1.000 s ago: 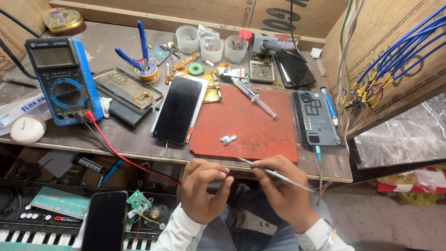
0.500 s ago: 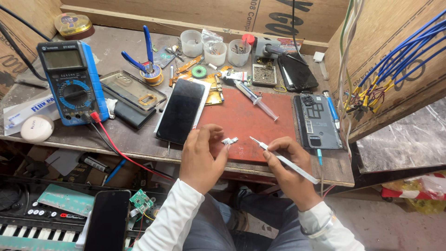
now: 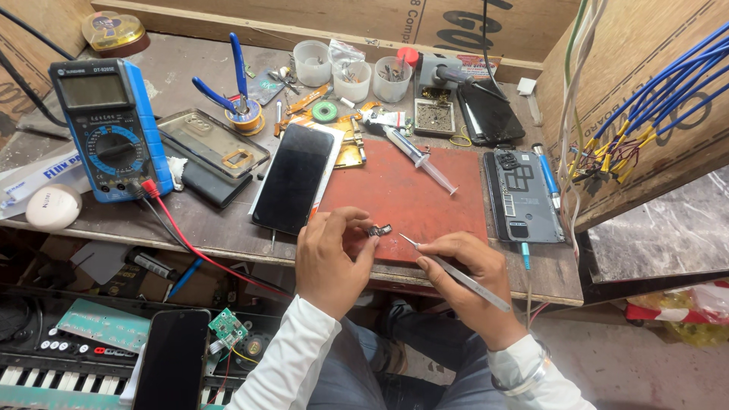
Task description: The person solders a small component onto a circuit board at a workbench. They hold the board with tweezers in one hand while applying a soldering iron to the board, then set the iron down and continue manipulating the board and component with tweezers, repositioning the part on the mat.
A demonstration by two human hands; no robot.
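Pinched in the left grip point(image 3: 332, 258) is a small dark part point(image 3: 380, 229) with a dull metal glint. The right grip point(image 3: 459, 266) holds thin tweezers point(image 3: 456, 272) of brushed, silvery metal. Beyond both grips lies a matt red mat point(image 3: 406, 193), rubbery and smooth. Left of it, a phone point(image 3: 295, 177) shows glossy black glass. The worktop point(image 3: 190, 228) beneath is rough, worn wood.

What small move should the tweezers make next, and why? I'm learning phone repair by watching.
Probably ease the tweezers in the right hand leftward: their tip sits just short of the small dark part pinched in the left hand's fingertips above the red mat.
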